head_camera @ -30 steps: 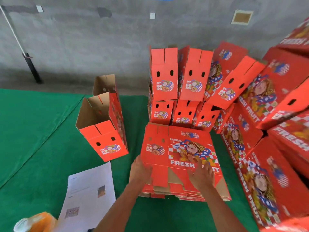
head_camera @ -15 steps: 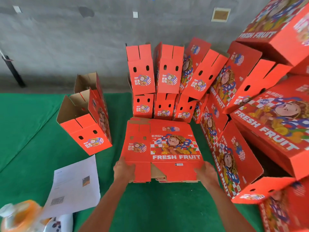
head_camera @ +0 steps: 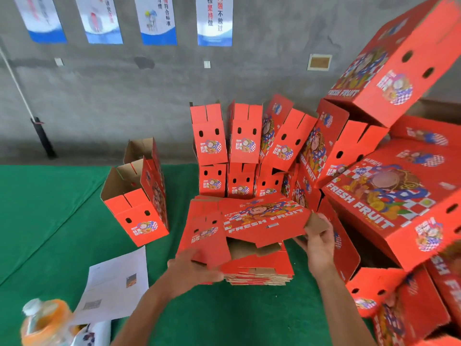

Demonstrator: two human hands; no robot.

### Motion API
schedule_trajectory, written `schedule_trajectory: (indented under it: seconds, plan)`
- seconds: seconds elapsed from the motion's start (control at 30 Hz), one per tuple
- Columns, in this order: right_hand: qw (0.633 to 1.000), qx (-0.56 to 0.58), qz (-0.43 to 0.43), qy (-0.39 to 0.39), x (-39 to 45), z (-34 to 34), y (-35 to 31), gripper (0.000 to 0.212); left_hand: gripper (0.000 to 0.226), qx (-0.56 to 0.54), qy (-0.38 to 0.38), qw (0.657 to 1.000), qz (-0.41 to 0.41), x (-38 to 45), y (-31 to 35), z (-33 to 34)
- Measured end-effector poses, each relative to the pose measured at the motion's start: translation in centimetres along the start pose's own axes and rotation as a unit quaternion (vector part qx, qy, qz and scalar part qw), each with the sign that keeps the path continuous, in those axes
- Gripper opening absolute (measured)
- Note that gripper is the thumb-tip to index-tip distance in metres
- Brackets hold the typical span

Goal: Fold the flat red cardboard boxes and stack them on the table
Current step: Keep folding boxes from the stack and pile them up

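Lifted off the pile since half a second ago, the top flat box [head_camera: 259, 221] is now held up at a tilt, with its far edge low and its near side raised and starting to open. Its near left flap is gripped by the left hand [head_camera: 192, 270], with the fingers curled under the card, though the hand is blurred. Its right end is held by the right hand [head_camera: 318, 248], with the thumb on the brown inside of the flap and the fingers curled behind it. Just under both hands, the pile of flat boxes [head_camera: 257, 270] is seen lying on the green table [head_camera: 50, 221]. Behind the held box, folded boxes [head_camera: 212, 138] are stacked in two rows by the grey wall. Well to the left of the left hand, one open box [head_camera: 137, 208] is stood on the table. Near the left arm, a sheet of paper [head_camera: 114, 285] and an orange bottle [head_camera: 45, 320] are seen. Beside the right hand, more red boxes [head_camera: 389, 193] are piled high.
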State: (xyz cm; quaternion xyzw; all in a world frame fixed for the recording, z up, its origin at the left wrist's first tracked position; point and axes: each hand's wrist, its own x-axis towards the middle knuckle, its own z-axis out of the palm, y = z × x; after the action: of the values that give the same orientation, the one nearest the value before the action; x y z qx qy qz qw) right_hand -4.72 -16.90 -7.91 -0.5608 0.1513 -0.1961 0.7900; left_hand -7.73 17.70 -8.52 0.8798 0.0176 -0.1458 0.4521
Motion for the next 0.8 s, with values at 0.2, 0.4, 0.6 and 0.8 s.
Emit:
schedule_trajectory:
  seconds: [0.2, 0.4, 0.6, 0.8]
  plan:
    - [0.993, -0.096, -0.032, -0.066, 0.0, -0.2, -2.3, 0.06, 0.074, -0.02, 0.108, 0.994, 0.019, -1.7, 2.3, 0.5]
    - [0.966, -0.167, -0.086, -0.18, -0.5, 1.4, -4.5, 0.063, 0.027, 0.102, 0.3, 0.945, 0.075, -1.6, 5.3, -0.5]
    - [0.954, -0.158, -0.153, -0.203, -1.8, 0.9, -8.5, 0.041, 0.039, 0.155, 0.352, 0.923, -0.012, -3.1, 7.6, -5.7]
    - [0.902, -0.306, -0.247, -0.181, -1.1, 0.7, -12.8, 0.046, 0.029, 0.035, 0.325, 0.943, 0.055, -5.6, 10.1, -11.1]
